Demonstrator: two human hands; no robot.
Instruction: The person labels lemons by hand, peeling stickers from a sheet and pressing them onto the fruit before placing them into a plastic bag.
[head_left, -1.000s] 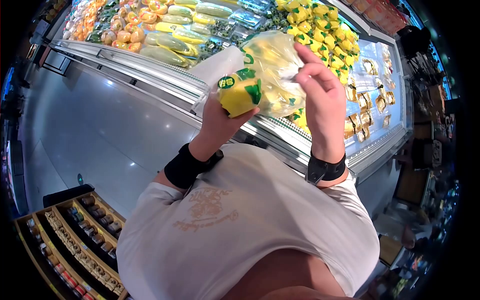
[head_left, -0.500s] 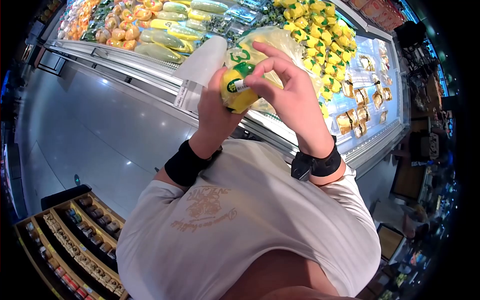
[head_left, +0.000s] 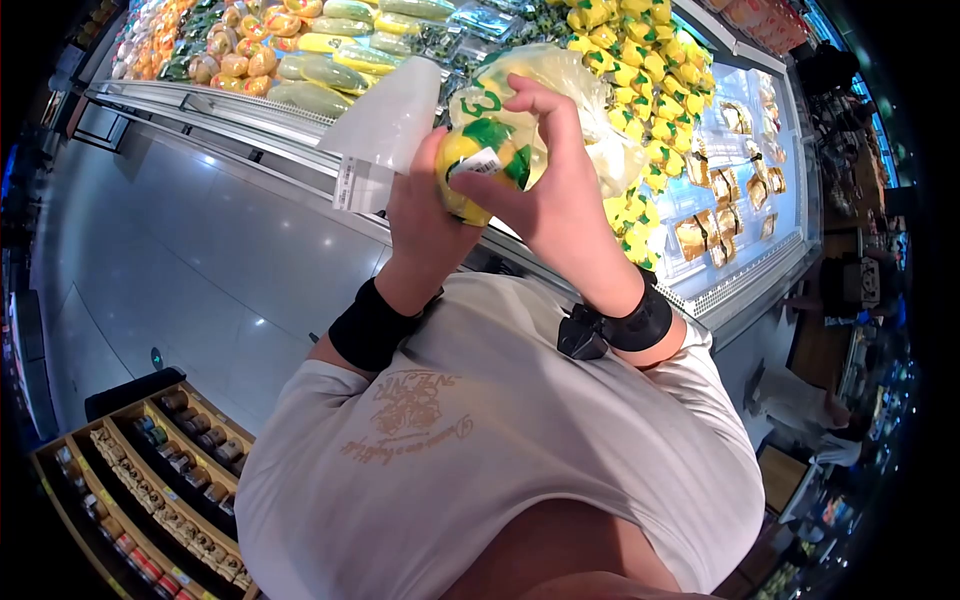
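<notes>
My left hand [head_left: 425, 220] is wrapped round a yellow-and-green wrapped package [head_left: 463, 155] that bears a white barcode label. The thumb of my right hand [head_left: 550, 190] rests on this label, while its index finger is raised and bent, apart from the thumb. Behind both hands lies a clear plastic bag [head_left: 575, 90] with green print. A white sheet [head_left: 385, 115] sticks out to the left of my left hand, and a printed strip [head_left: 362, 185] hangs below it.
A chilled display case [head_left: 250, 130] runs across the top, with wrapped vegetables [head_left: 330, 70], many yellow packages [head_left: 650, 90] and gold packs [head_left: 725, 185]. Shelves of jars [head_left: 160, 480] stand at the lower left. A person [head_left: 800, 400] is at the right.
The package has turned, so its label now faces up more. My right thumb has moved left onto the label. The white sheet and strip have shifted left.
</notes>
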